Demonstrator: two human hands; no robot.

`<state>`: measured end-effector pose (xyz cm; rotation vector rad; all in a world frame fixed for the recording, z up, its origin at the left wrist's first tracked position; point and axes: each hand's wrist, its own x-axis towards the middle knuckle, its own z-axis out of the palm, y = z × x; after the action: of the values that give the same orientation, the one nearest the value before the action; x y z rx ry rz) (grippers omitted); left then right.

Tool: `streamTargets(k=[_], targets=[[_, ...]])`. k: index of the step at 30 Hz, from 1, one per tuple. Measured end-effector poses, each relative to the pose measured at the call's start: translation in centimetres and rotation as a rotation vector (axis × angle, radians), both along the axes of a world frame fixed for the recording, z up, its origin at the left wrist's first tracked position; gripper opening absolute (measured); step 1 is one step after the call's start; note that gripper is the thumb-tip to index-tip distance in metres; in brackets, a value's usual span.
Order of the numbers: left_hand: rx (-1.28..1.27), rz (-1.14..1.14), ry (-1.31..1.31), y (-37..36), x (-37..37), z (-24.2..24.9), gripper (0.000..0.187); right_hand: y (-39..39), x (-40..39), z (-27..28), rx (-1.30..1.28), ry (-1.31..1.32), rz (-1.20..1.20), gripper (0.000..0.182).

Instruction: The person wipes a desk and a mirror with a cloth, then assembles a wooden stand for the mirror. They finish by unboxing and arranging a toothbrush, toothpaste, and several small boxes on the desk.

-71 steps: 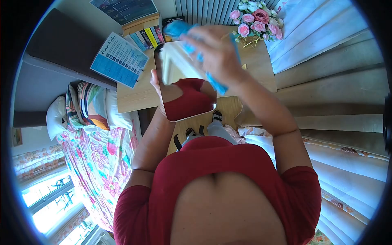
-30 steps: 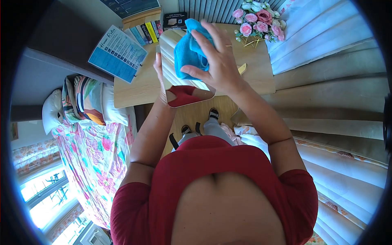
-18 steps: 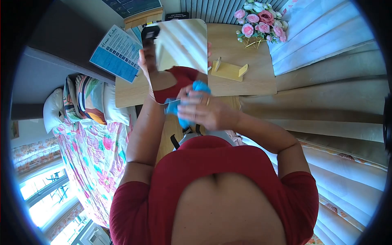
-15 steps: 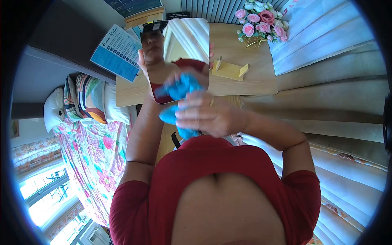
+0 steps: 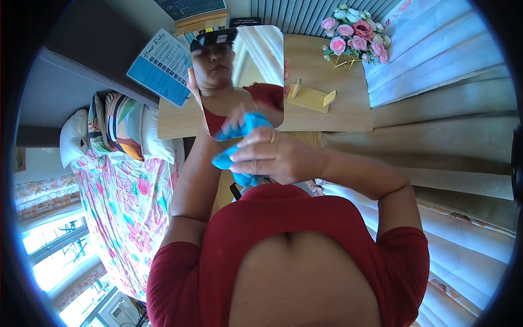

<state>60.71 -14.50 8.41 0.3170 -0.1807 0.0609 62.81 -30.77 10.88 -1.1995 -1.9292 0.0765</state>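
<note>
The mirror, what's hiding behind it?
Behind the mirror, the left hand peeks out at both side edges, and the wooden desk shows beyond. The palm and anything else the mirror covers can't be seen.

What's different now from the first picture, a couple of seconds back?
The right hand has drawn the blue cloth from over the mirror down toward the chest. The mirror has tilted and now reflects the person's head. The yellow stand, mostly hidden then, shows. Unchanged: the left hand holds the mirror; the flowers stay on the desk.
</note>
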Motion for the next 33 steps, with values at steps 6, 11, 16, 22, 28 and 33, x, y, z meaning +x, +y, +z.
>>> streamTargets(k=[6, 11, 16, 22, 28, 33], targets=[[-0.201, 0.162, -0.143, -1.2, 0.1, -0.4, 0.08, 6.5, 6.2, 6.9, 0.427, -0.099, -0.434, 0.031], [-0.3, -0.051, -0.122, -0.6, -1.3, -0.2, 0.096, 5.5, 1.5, 0.4, 0.27, -0.266, -0.479, 0.037], [-0.283, -0.09, -0.209, 0.2, -0.7, -0.6, 0.108, 1.4, -1.8, -3.1, 0.097, -0.155, -0.21, 0.031], [-0.172, -0.002, -0.097, 1.4, -1.2, 0.2, 0.117, -1.8, 1.4, 0.0, 0.105, 0.155, -0.548, 0.038], [-0.12, 0.158, -0.139, 0.1, -0.8, 1.4, 0.107, 2.2, -0.7, -3.8, 0.294, 0.12, -0.946, 0.042], [0.093, 0.266, -0.071, 0.4, 0.0, 0.5, 0.106, 3.8, -4.0, -5.2, 0.259, 0.101, -0.682, 0.044]])
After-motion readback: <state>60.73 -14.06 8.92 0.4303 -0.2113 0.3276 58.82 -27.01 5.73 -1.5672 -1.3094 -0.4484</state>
